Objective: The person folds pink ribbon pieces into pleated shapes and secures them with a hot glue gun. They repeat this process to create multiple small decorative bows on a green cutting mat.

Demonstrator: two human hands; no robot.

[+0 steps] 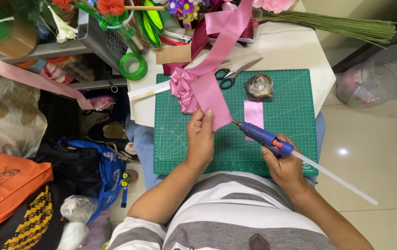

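**Pink ribbon and glue gun over cutting mat**

We are pinching the lower edge of a wide pink ribbon [211, 99] with our left hand [200, 139], thumb pressing on top. Up-left of that pinch, a looped pink bow [181, 89] is lying on the green cutting mat [295, 115]. To the right of the pinch, our right hand [284, 164] is wrapping closed around a blue glue gun [264, 137], its nozzle nearly touching the ribbon's corner. Above it, black-handled scissors [228, 76] are resting.

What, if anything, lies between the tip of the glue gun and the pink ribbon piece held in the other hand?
Nothing visible. The blue glue gun in the right hand has its nozzle right at the lower edge of the pink ribbon piece pinched by the left hand, over the bare green cutting mat.
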